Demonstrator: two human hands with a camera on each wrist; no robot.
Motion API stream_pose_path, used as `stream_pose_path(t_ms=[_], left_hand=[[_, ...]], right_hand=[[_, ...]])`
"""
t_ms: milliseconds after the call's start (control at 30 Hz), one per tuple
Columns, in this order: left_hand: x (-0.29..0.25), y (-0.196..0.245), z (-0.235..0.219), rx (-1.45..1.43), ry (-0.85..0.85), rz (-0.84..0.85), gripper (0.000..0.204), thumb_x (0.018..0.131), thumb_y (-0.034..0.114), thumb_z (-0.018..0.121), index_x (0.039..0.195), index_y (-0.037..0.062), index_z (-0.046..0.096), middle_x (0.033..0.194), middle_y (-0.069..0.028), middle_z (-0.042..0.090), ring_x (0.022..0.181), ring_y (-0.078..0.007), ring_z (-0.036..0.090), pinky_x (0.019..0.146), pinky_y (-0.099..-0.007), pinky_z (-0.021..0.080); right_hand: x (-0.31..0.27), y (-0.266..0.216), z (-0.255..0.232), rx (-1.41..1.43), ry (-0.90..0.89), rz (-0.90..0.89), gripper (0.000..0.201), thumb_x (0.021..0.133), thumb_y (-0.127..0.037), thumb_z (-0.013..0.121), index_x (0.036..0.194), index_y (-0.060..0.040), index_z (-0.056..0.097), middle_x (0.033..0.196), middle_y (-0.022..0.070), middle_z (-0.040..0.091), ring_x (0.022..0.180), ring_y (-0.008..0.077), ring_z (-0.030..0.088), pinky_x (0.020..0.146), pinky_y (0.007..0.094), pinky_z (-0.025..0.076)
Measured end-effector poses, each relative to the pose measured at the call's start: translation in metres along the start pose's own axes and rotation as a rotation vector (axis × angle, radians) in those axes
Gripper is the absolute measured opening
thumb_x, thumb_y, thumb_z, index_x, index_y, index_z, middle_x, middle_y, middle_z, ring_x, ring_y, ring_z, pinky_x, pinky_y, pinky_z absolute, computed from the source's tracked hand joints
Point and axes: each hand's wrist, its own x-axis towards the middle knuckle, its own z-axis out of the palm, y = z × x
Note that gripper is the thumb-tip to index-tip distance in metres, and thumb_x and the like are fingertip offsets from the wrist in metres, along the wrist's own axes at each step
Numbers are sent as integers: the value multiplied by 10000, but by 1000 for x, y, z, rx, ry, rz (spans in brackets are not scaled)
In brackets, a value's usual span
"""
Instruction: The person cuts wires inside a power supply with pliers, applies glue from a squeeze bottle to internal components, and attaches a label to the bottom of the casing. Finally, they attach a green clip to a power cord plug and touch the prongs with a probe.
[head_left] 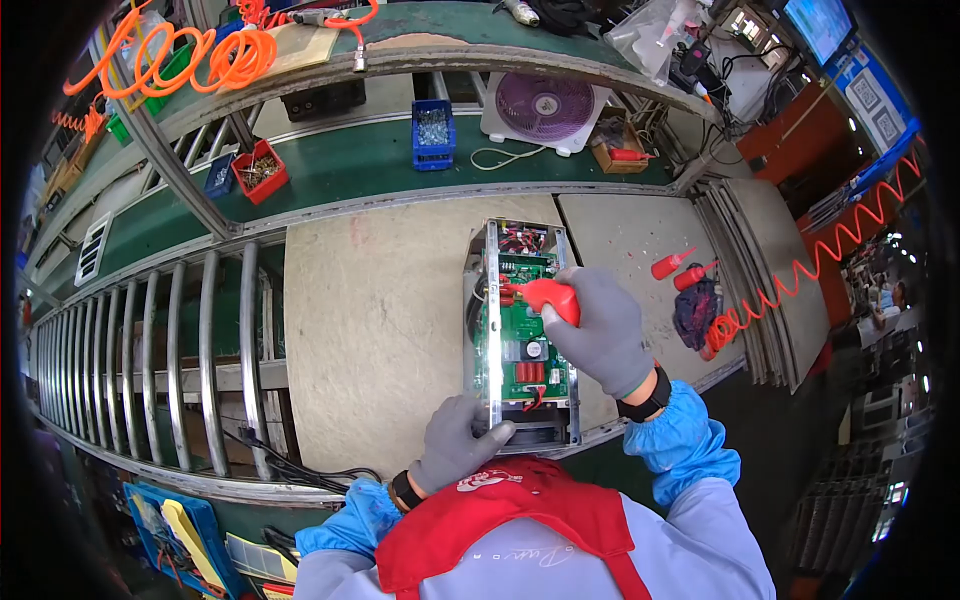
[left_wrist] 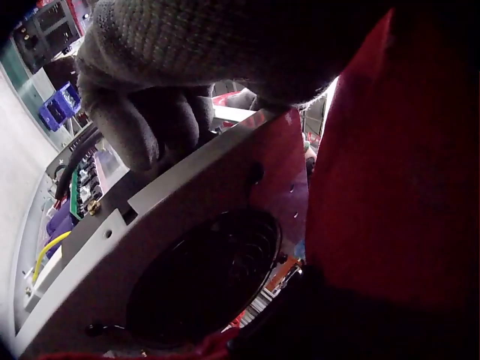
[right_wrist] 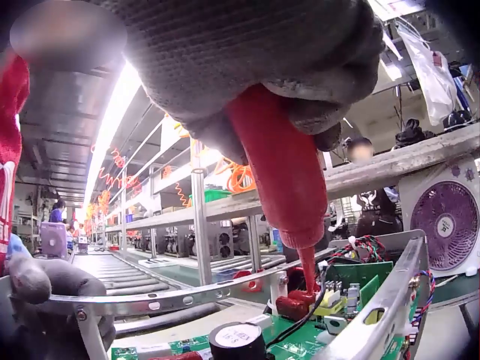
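Note:
My right hand (head_left: 608, 335), in a grey glove, grips a red squeeze bottle (right_wrist: 281, 176) with its tip pointing down. In the right wrist view the nozzle (right_wrist: 308, 270) reaches red components (right_wrist: 292, 307) on a green circuit board (head_left: 512, 325). The board sits inside an open metal chassis (head_left: 494, 350) that stands on the worktable. At the chassis's near left corner, my gloved left hand (head_left: 458, 440) holds the frame. Its fingers (left_wrist: 127, 135) curl over the metal edge in the left wrist view, above a round black fan opening (left_wrist: 206, 277).
Two red bottles (head_left: 690, 277) and a dark cloth bundle (head_left: 697, 315) lie right of the chassis. Stacked boards (head_left: 765, 280) stand farther right, and a roller conveyor (head_left: 205, 360) runs left. Behind are a blue bin (head_left: 432, 155), a red bin (head_left: 260, 185) and a purple fan (head_left: 545, 105).

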Motion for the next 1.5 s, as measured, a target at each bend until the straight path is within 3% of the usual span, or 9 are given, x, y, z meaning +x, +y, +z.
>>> stream_pose_path(t_ms=[267, 833, 933, 1133, 1233, 1500], left_hand=[[0, 2, 0, 13, 13, -8, 395, 800, 364, 819, 820, 66, 560, 727, -97, 544, 688, -287, 553, 620, -423, 438], [-1, -2, 2, -55, -8, -43, 400, 796, 349, 826, 796, 52, 558, 713, -103, 531, 673, -283, 542, 607, -415, 433], [-4, -9, 2, -20, -59, -56, 422, 811, 335, 835, 878, 7, 579, 777, -90, 546, 672, -172, 540, 619, -330, 470], [0, -1, -2, 46, -52, -32, 429, 806, 357, 828, 861, 15, 575, 766, -88, 545, 661, -186, 532, 608, -336, 461], [1, 4, 0, -15, -15, -45, 370, 788, 307, 825, 809, 49, 562, 723, -107, 537, 681, -289, 542, 609, -415, 434], [-2, 0, 2, -60, -35, -83, 346, 806, 297, 810, 864, 39, 587, 739, -104, 553, 694, -279, 554, 619, -401, 444]], right_hand=[[1, -11, -4, -27, 1, -64, 325, 729, -167, 714, 1030, -77, 631, 857, 123, 615, 741, 332, 638, 639, 428, 521], [1, -4, 1, 108, 38, 21, 336, 751, -198, 746, 1039, -66, 633, 883, 139, 637, 763, 348, 659, 656, 426, 531], [6, -3, 5, 87, 33, 30, 323, 757, -204, 739, 1030, -74, 625, 882, 132, 628, 753, 345, 655, 651, 429, 526], [19, -3, 8, 83, 4, 60, 328, 769, -218, 726, 1043, -68, 626, 916, 138, 635, 788, 346, 662, 673, 428, 534], [19, 2, 8, 114, -18, 109, 337, 778, -230, 723, 1052, -60, 626, 949, 153, 646, 832, 355, 667, 710, 427, 542], [7, 12, 6, 185, -51, 254, 372, 803, -272, 716, 1084, -51, 614, 1000, 168, 655, 900, 369, 666, 787, 446, 538]])
